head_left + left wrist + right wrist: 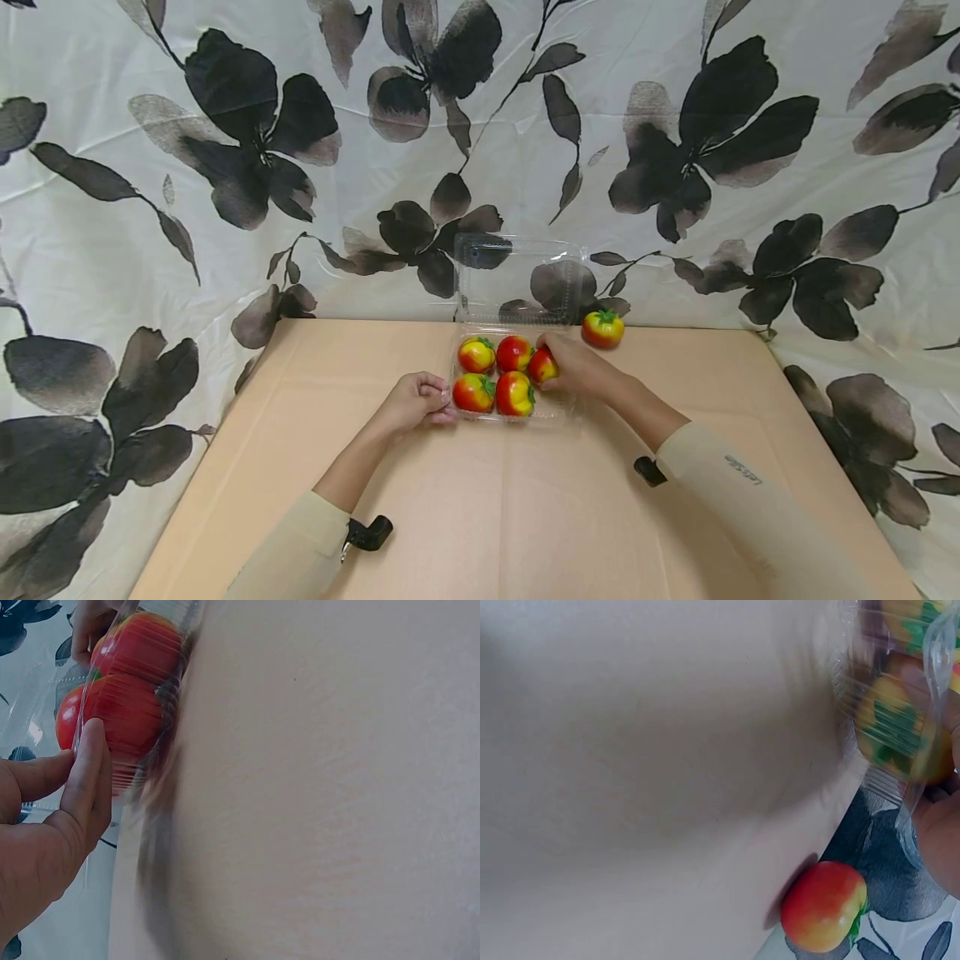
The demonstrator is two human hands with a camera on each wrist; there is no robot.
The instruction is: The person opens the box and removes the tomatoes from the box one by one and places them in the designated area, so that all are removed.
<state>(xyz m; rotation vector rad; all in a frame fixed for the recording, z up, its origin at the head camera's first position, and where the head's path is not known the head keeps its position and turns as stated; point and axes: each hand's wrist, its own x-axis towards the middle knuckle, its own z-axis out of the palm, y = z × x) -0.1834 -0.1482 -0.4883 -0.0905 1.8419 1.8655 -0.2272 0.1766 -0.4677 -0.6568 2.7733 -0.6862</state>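
Note:
A clear plastic clamshell container point(557, 407) lies on the board with its lid point(487, 287) folded back. Inside are several glossy red-and-yellow fruits point(514, 393) with green leafy caps, persimmon-like in look. My left hand point(420, 400) pinches the container's left wall between thumb and fingers; the left wrist view shows the thumb point(45, 774) at the rim. My right hand point(576, 367) reaches into the right side and grips one fruit point(543, 367) at the back. Through the container wall in the right wrist view, that fruit point(891, 727) shows its green cap.
Another red-and-yellow fruit point(602, 329) lies outside the container, at the board's far edge, behind my right hand. The light brown board point(465, 508) extends toward me. Beyond it spreads a white cloth point(555, 183) with dark flowers.

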